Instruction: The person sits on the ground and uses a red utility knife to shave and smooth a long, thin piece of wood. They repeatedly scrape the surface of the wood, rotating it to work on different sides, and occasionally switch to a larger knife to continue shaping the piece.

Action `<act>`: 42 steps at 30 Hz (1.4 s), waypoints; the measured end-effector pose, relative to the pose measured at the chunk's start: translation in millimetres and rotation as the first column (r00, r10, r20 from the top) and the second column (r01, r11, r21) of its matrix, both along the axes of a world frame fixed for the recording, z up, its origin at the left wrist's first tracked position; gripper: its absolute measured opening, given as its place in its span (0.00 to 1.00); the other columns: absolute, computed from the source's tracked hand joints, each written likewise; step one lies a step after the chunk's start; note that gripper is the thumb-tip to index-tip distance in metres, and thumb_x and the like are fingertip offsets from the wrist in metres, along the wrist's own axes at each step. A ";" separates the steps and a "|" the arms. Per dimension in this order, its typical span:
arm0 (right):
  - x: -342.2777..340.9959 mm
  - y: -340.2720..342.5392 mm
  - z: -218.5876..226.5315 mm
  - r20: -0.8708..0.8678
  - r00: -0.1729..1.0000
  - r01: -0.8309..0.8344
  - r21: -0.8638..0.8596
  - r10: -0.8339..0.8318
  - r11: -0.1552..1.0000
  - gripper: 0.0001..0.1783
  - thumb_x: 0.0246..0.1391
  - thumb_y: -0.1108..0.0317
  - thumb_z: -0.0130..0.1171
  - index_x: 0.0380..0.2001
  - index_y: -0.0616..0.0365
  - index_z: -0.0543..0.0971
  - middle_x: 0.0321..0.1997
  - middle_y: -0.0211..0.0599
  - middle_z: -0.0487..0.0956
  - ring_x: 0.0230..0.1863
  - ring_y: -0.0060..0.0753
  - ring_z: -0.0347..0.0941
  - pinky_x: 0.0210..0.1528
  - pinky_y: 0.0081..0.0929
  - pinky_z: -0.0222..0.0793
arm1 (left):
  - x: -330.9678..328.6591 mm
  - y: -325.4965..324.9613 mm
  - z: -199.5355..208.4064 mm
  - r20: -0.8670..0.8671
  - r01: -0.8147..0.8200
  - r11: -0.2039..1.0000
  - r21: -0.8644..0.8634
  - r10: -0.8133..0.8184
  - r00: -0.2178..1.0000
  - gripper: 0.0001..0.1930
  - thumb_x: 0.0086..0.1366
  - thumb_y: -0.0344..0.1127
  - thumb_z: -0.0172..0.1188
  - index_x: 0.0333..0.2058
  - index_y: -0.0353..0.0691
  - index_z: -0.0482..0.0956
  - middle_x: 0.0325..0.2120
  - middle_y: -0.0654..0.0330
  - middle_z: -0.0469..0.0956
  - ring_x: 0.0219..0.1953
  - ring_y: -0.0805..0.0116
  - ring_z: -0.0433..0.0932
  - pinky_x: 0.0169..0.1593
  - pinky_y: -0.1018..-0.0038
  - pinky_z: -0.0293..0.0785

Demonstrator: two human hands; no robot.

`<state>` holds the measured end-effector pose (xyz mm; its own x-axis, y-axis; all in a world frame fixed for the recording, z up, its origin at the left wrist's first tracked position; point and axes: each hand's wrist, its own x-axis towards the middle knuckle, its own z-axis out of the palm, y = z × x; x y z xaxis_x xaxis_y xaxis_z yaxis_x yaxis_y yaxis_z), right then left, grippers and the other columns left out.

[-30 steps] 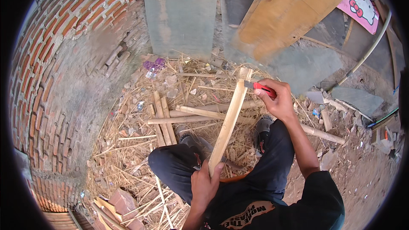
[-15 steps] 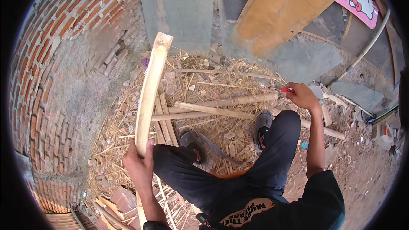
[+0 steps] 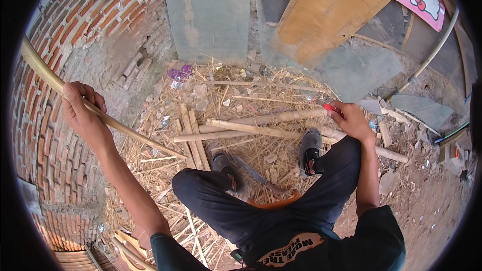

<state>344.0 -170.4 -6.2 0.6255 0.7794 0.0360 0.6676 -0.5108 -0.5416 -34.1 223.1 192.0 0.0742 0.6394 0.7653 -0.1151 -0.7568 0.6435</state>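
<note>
My left hand (image 3: 86, 111) is stretched out to the left, its fingers closed around a long split bamboo strip (image 3: 138, 136). The strip slants from the upper left down to the sticks on the ground, seen nearly edge-on. At the right, above my knee, my right hand (image 3: 353, 121) is closed on a small red object (image 3: 329, 107); the fingers cover most of it, so its kind cannot be told. Between my shoes lies a tool with a curved grey blade (image 3: 256, 174) and an orange-brown handle (image 3: 273, 205).
Bamboo poles (image 3: 281, 117) and flat wooden slats (image 3: 193, 135) lie on ground strewn with straw and shavings. A brick wall (image 3: 55, 135) rises at the left. Grey panels (image 3: 208, 17) and a brown board (image 3: 346, 7) lean at the back. Rubble (image 3: 422, 143) lies at the right.
My left hand has swung up and left, turning the bamboo strip from near upright to a slant with its lower end by the slats. My right hand has shifted slightly left and down.
</note>
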 end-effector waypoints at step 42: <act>-11.8 22.0 -5.4 -0.171 0.978 -0.063 0.295 0.118 0.953 0.16 0.73 0.60 0.58 0.53 0.61 0.81 0.39 0.54 0.84 0.41 0.57 0.80 0.47 0.45 0.73 | 164.5 -74.5 -196.7 -0.264 0.654 0.532 -0.538 -0.843 0.469 0.30 0.85 0.60 0.37 0.55 0.37 0.73 0.45 0.52 0.84 0.48 0.58 0.85 0.61 0.56 0.78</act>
